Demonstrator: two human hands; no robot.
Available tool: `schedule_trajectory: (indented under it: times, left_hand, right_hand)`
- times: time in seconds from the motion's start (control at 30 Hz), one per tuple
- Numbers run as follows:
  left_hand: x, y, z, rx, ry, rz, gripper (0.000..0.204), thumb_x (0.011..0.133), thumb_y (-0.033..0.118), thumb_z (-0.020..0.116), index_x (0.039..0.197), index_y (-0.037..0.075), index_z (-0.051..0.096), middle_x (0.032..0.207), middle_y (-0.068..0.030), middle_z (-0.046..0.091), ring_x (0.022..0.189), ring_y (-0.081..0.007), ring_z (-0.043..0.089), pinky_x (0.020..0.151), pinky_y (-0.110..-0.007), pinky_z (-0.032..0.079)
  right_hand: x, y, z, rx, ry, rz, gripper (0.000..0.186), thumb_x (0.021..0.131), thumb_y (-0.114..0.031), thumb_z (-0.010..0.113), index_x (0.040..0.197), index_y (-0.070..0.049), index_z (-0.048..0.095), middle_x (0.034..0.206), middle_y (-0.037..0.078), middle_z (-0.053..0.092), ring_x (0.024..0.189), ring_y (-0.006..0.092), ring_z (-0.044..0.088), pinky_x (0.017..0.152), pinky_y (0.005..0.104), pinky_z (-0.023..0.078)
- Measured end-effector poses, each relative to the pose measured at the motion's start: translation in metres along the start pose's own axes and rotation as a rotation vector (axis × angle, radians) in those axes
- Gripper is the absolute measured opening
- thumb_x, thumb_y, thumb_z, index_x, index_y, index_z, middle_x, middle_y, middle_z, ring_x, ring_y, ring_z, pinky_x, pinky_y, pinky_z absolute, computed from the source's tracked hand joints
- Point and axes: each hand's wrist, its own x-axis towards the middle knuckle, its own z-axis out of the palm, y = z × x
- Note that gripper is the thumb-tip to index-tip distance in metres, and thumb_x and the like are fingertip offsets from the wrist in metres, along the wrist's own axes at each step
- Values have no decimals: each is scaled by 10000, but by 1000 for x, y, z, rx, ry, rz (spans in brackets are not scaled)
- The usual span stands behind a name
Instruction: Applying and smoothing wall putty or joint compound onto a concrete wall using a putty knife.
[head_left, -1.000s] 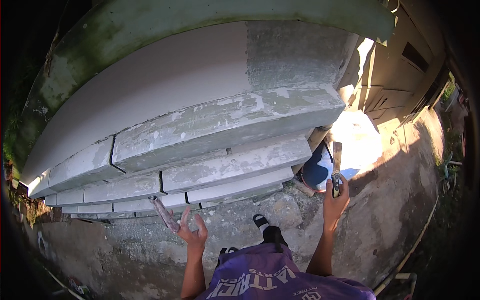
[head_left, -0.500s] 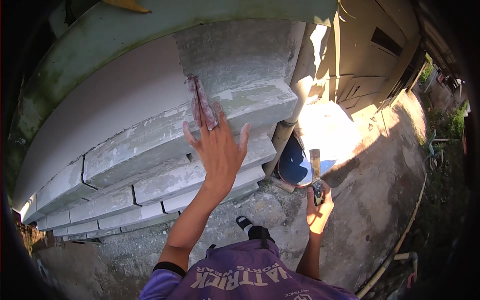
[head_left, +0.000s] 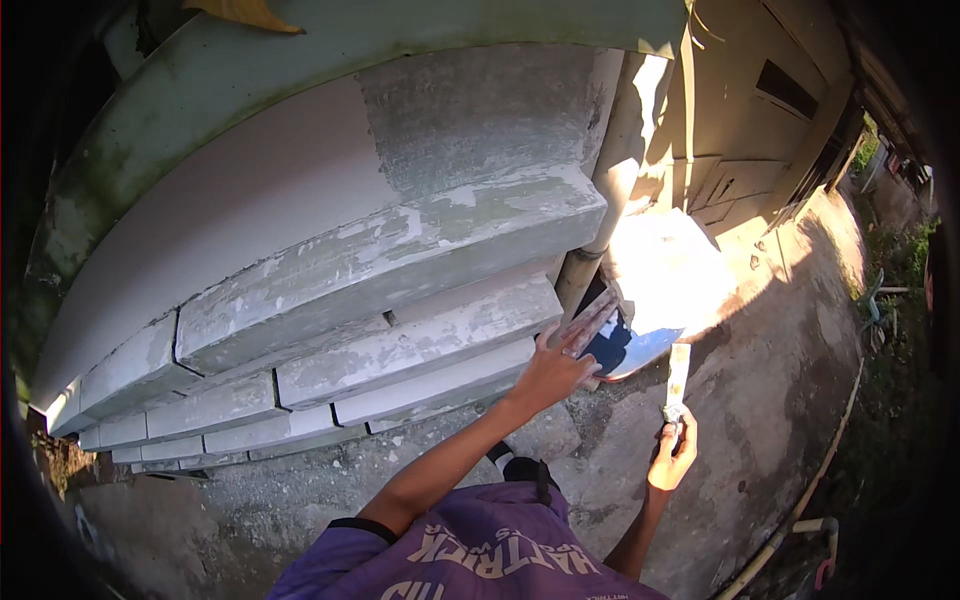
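My left hand (head_left: 553,375) is reaching right, past the end of the stepped ledges. Its fingers hold a folded reddish, dust-whitened sheet (head_left: 592,322), over the shaded side of a blue object with a curved edge (head_left: 650,347). Whether the sheet touches that blue surface I cannot tell. My right hand (head_left: 676,456) is closed around the handle of a putty knife (head_left: 678,372). The knife's flat blade points up and away from me, bright in the sun. To the left, the grey upper ledge (head_left: 400,240) carries patchy white filler.
Above the ledges is a white wall with a rough grey patch (head_left: 480,115). A green mossy curved edge (head_left: 230,85) runs overhead. A pipe (head_left: 618,185) stands at the ledges' right end. Concrete ground (head_left: 770,400) stretches right, bordered by a thin pole (head_left: 835,425).
My left hand has left the upper ledge and swung right and down to the blue object, still with the folded sheet. My right hand and putty knife have shifted right and slightly down.
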Motion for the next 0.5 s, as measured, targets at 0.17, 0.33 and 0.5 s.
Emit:
schedule_trajectory:
  times: [0.17,0.33,0.5]
  left_hand:
    - [-131,-26,24,12,-17,-121,294,864,210,645,1155,206,687,1492,-160,428,1399,-286,376,1084,-586,267]
    - [-235,-38,-6,-87,13,-365,371,816,119,642,1179,190,675,1532,-161,385,1414,-326,359,1047,-577,315]
    - [-309,-47,-51,158,335,-635,337,783,67,664,1107,156,675,1559,-205,348,1424,-384,346,1050,-516,316]
  right_hand:
    - [23,-45,28,227,-137,11,381,939,-111,644,1300,0,597,801,12,568,561,52,468,478,205,378]
    - [80,-104,83,251,-299,-258,376,734,44,771,1099,72,688,880,105,662,638,125,597,556,242,481]
    - [138,-184,148,217,-408,-537,334,706,12,821,1024,53,725,882,125,706,788,150,657,689,259,515]
